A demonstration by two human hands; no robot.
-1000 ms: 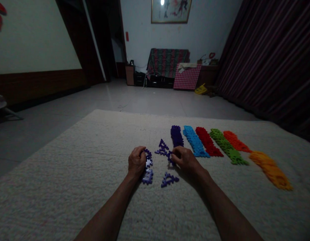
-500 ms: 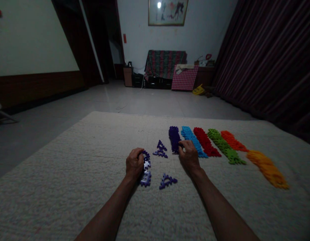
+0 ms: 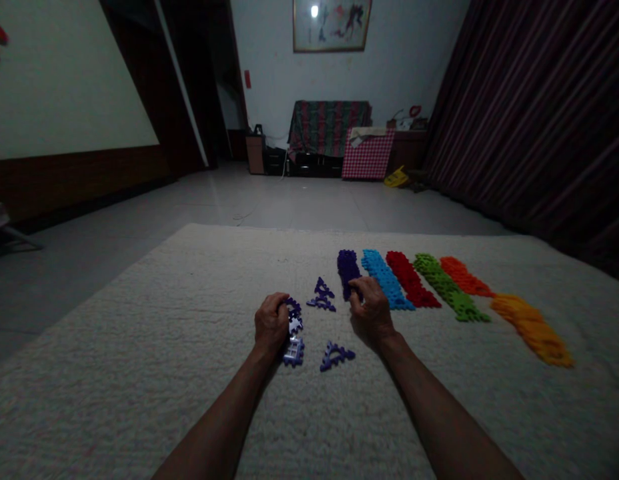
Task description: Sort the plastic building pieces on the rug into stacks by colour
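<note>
Where the pale mat point(image 3: 139, 347) spreads to the left of the dark purple row point(image 3: 347, 265), the left hand point(image 3: 271, 323) rests with fingers curled against a short line of purple pieces point(image 3: 295, 325), whose nearest one is a window-like square point(image 3: 293, 351); whether it grips any, I cannot tell. Just left of the row lie two purple triangles point(image 3: 322, 295), close together, and nearer the wearer than the row lies another triangle point(image 3: 337, 356). At the row's near end the right hand point(image 3: 370, 308) has thumb and finger drawn together; I cannot tell if a piece is between them. Right of the row come blue point(image 3: 384, 277), red point(image 3: 413, 279), green point(image 3: 449, 287) and red-orange rows point(image 3: 462, 275), then, farthest from it, an orange row point(image 3: 532, 330).
</note>
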